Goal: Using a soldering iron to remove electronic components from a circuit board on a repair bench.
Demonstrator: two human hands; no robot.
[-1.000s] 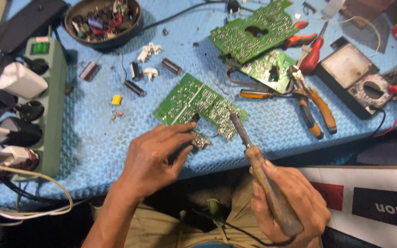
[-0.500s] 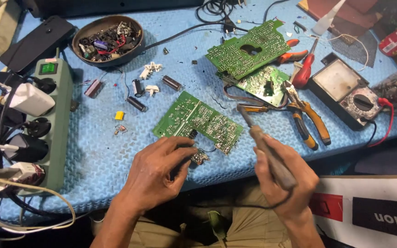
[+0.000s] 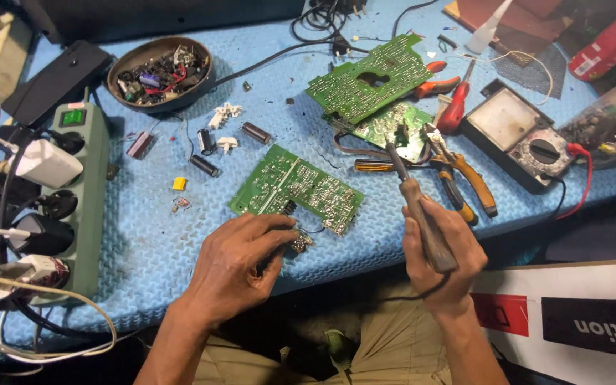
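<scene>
Three green circuit boards lie on the dimpled blue foam mat (image 3: pixel 151 235). The left hand (image 3: pixel 240 260) curls shut on a small part (image 3: pixel 299 241) at the near board's (image 3: pixel 297 189) edge. The right hand (image 3: pixel 443 249) grips a wooden-handled soldering iron (image 3: pixel 418 207), tip raised. One round metal bowl (image 3: pixel 160 73) sits far left.

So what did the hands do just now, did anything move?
The right hand lifted the soldering iron off the green board and swung it up to the right. The left hand stayed at the board's near edge, pinching a small part. The board did not move.
</scene>
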